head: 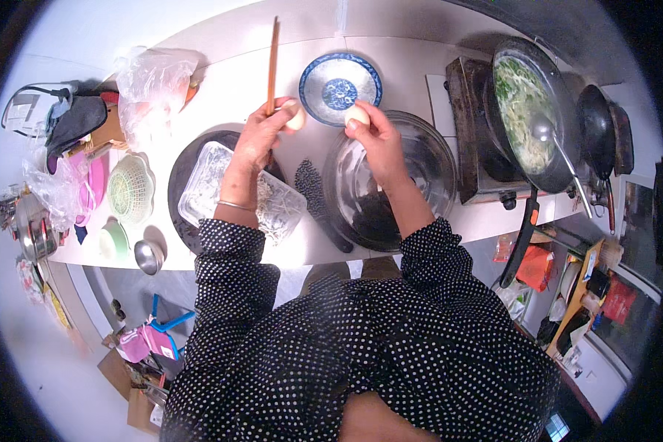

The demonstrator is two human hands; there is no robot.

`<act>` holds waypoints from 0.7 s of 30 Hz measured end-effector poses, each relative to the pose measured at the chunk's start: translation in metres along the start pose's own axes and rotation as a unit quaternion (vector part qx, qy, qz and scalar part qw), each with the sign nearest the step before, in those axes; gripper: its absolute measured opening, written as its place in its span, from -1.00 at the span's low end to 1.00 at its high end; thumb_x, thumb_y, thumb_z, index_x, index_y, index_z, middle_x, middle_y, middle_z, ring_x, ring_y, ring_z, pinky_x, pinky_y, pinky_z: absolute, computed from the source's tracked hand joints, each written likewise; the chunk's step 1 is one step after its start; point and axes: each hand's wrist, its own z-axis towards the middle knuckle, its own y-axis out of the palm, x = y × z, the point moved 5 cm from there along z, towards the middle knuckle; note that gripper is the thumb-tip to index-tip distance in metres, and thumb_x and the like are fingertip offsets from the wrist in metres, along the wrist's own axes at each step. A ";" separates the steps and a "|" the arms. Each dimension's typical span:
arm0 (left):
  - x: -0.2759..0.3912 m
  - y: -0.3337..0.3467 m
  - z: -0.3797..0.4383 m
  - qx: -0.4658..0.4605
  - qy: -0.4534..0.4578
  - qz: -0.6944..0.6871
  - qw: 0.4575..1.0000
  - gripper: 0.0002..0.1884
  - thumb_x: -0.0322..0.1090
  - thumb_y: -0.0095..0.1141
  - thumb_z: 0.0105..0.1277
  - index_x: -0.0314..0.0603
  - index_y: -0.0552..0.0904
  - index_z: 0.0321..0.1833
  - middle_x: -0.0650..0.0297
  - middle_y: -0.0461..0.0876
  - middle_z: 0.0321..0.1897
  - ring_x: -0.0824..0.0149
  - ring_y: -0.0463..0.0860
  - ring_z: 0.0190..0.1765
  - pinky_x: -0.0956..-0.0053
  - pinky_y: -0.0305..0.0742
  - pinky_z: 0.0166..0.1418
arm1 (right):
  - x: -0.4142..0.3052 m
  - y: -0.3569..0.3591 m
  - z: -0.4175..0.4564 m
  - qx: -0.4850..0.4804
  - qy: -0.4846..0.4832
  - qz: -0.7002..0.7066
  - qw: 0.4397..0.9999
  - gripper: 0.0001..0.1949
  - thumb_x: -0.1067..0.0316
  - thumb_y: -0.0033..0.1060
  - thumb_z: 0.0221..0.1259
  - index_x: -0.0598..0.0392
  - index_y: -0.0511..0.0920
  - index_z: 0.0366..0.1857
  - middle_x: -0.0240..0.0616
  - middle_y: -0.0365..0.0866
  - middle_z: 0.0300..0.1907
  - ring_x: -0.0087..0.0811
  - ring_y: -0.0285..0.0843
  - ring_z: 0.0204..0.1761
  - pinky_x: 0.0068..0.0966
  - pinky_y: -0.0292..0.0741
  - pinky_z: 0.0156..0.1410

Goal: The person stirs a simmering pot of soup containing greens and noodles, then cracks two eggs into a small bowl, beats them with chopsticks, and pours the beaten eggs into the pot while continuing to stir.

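Note:
My left hand [257, 138] grips a pale egg [296, 117] at its fingertips and a pair of wooden chopsticks [273, 63] that point away from me. In my right hand [384, 149], another pale egg [357, 115] is pinched between thumb and fingers. Both eggs look whole. Just beyond the hands sits a blue-and-white bowl [340, 94], with the right egg over its near rim. Under my right forearm lies a round glass lid [345, 177]. A clear plastic container [207, 177] holding pale shreds rests on a dark round board [179, 190] beneath my left forearm.
To the right, a wok [522, 110] of greens and pale strands, with a metal ladle [563, 152] in it, stands on a gas stove [467, 121]. A dark speckled blade-like tool [309, 182] lies between board and lid. Leftward are a plastic basket [131, 188] and a metal bowl [148, 257].

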 end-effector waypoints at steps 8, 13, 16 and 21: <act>0.013 0.040 0.029 -0.085 0.042 -0.102 0.990 -0.60 -0.25 0.29 0.17 -0.26 0.52 0.00 0.36 0.54 -0.38 0.62 0.34 -0.49 0.75 0.15 -0.56 | -0.026 0.018 0.036 0.050 -0.204 -0.115 0.971 -0.56 0.45 0.26 0.14 0.14 0.44 0.15 -0.19 0.55 0.01 -0.42 0.54 -0.02 -0.50 0.47 0.09; 0.010 0.047 0.041 -0.074 0.022 -0.102 0.992 -0.60 -0.22 0.29 0.18 -0.25 0.51 -0.01 0.33 0.55 -0.37 0.60 0.35 -0.49 0.73 0.20 -0.53 | -0.026 0.013 0.047 0.050 -0.241 -0.202 0.948 -0.56 0.47 0.26 0.13 0.12 0.44 0.14 -0.18 0.55 0.01 -0.38 0.54 -0.01 -0.48 0.48 0.10; 0.005 0.044 0.047 -0.055 0.013 -0.063 0.996 -0.61 -0.19 0.29 0.18 -0.25 0.52 -0.02 0.35 0.54 -0.39 0.60 0.33 -0.51 0.75 0.22 -0.50 | -0.046 -0.002 0.049 0.118 -0.241 -0.144 0.953 -0.56 0.48 0.26 0.16 0.13 0.43 0.15 -0.25 0.54 0.01 -0.49 0.52 -0.02 -0.54 0.49 0.08; -0.002 0.051 0.054 -0.051 0.013 -0.079 0.995 -0.59 -0.12 0.29 0.19 -0.27 0.54 -0.05 0.38 0.53 -0.42 0.60 0.28 -0.53 0.74 0.23 -0.49 | -0.009 0.014 0.054 0.057 -0.218 -0.239 0.945 -0.54 0.42 0.29 0.09 0.12 0.45 0.13 -0.06 0.55 0.04 -0.21 0.54 0.08 -0.37 0.44 0.17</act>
